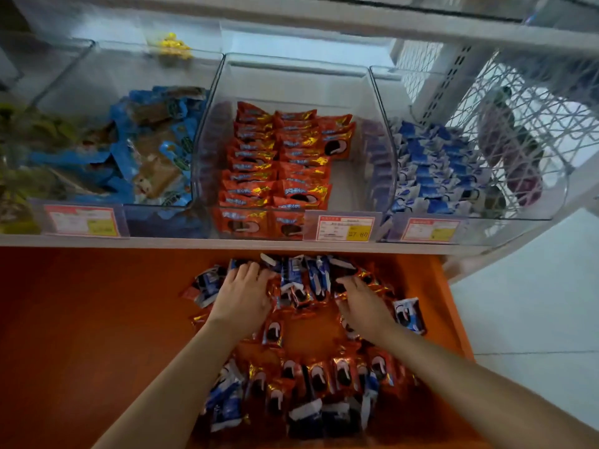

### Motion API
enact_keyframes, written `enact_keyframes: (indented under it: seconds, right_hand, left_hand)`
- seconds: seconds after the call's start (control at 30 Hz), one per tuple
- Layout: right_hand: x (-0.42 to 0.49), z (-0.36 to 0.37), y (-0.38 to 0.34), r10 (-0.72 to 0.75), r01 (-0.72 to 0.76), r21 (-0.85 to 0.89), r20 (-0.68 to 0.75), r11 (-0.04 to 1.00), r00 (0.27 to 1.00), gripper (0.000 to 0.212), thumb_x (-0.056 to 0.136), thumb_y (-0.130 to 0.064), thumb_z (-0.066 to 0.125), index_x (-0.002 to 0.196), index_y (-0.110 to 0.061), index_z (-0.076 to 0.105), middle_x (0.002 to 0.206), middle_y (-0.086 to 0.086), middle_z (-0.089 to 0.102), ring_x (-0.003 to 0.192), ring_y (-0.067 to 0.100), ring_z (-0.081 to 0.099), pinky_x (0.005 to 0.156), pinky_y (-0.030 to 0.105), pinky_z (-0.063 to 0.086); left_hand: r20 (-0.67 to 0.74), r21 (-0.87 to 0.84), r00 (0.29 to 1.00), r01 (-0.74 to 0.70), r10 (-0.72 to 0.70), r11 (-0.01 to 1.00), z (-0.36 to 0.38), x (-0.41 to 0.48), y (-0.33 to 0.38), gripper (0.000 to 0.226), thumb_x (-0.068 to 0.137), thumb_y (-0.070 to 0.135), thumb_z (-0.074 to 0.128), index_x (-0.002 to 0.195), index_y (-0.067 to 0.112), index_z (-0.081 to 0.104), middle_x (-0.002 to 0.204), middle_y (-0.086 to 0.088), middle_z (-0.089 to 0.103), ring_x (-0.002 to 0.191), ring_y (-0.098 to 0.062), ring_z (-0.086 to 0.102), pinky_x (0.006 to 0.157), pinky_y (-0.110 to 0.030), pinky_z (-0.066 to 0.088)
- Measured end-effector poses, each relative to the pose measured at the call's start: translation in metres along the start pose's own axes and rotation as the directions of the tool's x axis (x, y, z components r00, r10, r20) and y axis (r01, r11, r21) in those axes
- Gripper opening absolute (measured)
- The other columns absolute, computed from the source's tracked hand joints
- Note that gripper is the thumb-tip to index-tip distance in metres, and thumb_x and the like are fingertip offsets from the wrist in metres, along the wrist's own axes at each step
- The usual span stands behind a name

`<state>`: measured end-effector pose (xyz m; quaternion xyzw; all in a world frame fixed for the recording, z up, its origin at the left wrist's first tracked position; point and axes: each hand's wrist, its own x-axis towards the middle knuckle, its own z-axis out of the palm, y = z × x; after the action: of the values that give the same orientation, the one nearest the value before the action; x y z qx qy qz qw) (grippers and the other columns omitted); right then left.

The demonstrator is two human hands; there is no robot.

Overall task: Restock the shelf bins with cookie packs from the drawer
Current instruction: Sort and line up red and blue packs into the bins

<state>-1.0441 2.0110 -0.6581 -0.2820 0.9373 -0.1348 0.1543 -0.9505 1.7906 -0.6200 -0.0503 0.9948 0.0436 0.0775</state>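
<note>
Head view. An orange drawer (81, 319) stands pulled out beneath the white shelf (162, 243). Loose cookie packs (317, 377) lie in it, orange and blue wrappers mixed, in a rough ring around a bare patch of drawer floor. The far heap sits just under the shelf edge.

The left hand (241, 296) lies palm down on the far heap. Its fingers (256, 270) are stretched forward and lightly spread, and they rest on the packs. The right hand (363, 306) lies palm down just beside it, across the same heap. Its fingers (346, 281) are extended and point toward the left hand, touching the wrappers. A small cluster of packs sits between the two hands. Both forearms reach in from the near edge, bare.

On the shelf, three clear bins stand side by side.
- The middle bin (207, 131) holds orange packs (275, 157) in upright rows. These fill its left and centre, and bare floor shows at its right.
- The right bin (565, 189) holds blue packs (431, 163).
- The left bin (97, 66) holds blue-and-brown packets (152, 147), loosely piled.

A price tag (343, 227) is fixed to the front of the middle bin. Its print is too blurred to read.
</note>
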Motion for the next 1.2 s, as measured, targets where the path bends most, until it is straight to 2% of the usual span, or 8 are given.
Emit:
enact_keyframes:
  seconds: [0.17,0.43,0.63,0.83,0.93,1.07,1.13,1.2]
  right_hand:
    - [0.03,0.034,0.015,0.242,-0.244,0.262,0.041,0.934,0.969,0.047,0.095,-0.023,0.057,0.137,-0.009,0.042,0.139,0.01,0.048,0.124,0.024,0.049,0.101,0.032,0.04]
    - [0.056,0.075,0.025,0.459,-0.426,0.501,0.063,0.754,0.886,0.047,0.09,-0.021,0.064,0.132,-0.005,0.05,0.135,0.011,0.054,0.124,0.025,0.051,0.099,0.029,0.037]
    - [0.068,0.098,0.021,0.543,-0.468,0.555,0.033,0.688,0.839,0.045,0.09,-0.027,0.065,0.128,-0.007,0.054,0.13,0.01,0.058,0.121,0.026,0.053,0.094,0.028,0.039]
    - [0.075,0.102,0.017,0.638,-0.502,0.565,-0.057,0.655,0.768,0.03,0.092,-0.028,0.062,0.116,-0.01,0.062,0.118,0.006,0.066,0.109,0.024,0.06,0.078,0.022,0.038]
    - [0.073,0.101,0.014,0.628,-0.492,0.558,-0.07,0.669,0.775,0.028,0.094,-0.026,0.059,0.116,-0.01,0.063,0.118,0.005,0.066,0.108,0.023,0.06,0.075,0.021,0.036]
    - [0.066,0.101,0.015,0.613,-0.444,0.604,-0.096,0.662,0.784,0.015,0.093,-0.017,0.059,0.104,-0.009,0.066,0.105,0.005,0.069,0.096,0.022,0.064,0.072,0.02,0.04]
    - [0.064,0.102,0.017,0.588,-0.425,0.606,-0.088,0.672,0.804,0.013,0.093,-0.016,0.059,0.101,-0.009,0.067,0.102,0.005,0.07,0.096,0.022,0.065,0.073,0.019,0.041]
    - [0.064,0.1,0.017,0.557,-0.418,0.59,-0.066,0.69,0.828,0.021,0.092,-0.018,0.06,0.108,-0.006,0.064,0.109,0.008,0.068,0.103,0.024,0.063,0.078,0.021,0.041]
  left_hand:
    - [0.112,-0.176,0.987,0.132,-0.113,0.975,0.043,0.027,0.01,0.054,0.096,0.039,0.044,0.144,0.016,0.031,0.147,-0.006,0.032,0.136,-0.025,0.028,0.111,-0.036,0.023]
    - [0.249,-0.489,0.947,0.306,-0.205,0.817,0.103,0.062,0.029,0.066,0.094,0.036,0.053,0.149,0.015,0.023,0.153,-0.008,0.024,0.141,-0.028,0.022,0.115,-0.042,0.021]
    - [0.297,-0.663,0.899,0.436,-0.322,0.609,0.132,0.073,0.039,0.073,0.091,0.032,0.061,0.149,0.011,0.021,0.147,-0.014,0.032,0.135,-0.031,0.032,0.11,-0.043,0.031]
    - [0.273,-0.753,0.849,0.482,-0.453,0.448,0.147,0.081,0.04,0.067,0.087,0.032,0.065,0.142,0.01,0.033,0.139,-0.012,0.046,0.131,-0.031,0.036,0.108,-0.046,0.032]
    - [0.302,-0.782,0.807,0.514,-0.507,0.352,0.148,0.088,0.042,0.062,0.084,0.038,0.068,0.135,0.012,0.043,0.131,-0.01,0.053,0.127,-0.032,0.04,0.105,-0.048,0.034]
    - [0.328,-0.791,0.747,0.552,-0.578,0.264,0.169,0.099,0.044,0.059,0.072,0.052,0.064,0.118,0.017,0.056,0.115,-0.003,0.064,0.11,-0.028,0.056,0.094,-0.053,0.045]
    - [0.365,-0.783,0.732,0.575,-0.575,0.236,0.173,0.105,0.045,0.052,0.076,0.048,0.064,0.117,0.016,0.059,0.113,-0.005,0.065,0.108,-0.03,0.058,0.093,-0.052,0.046]
    - [0.387,-0.784,0.73,0.582,-0.564,0.215,0.163,0.107,0.047,0.042,0.084,0.039,0.065,0.116,0.012,0.062,0.115,-0.01,0.065,0.109,-0.032,0.057,0.094,-0.05,0.045]
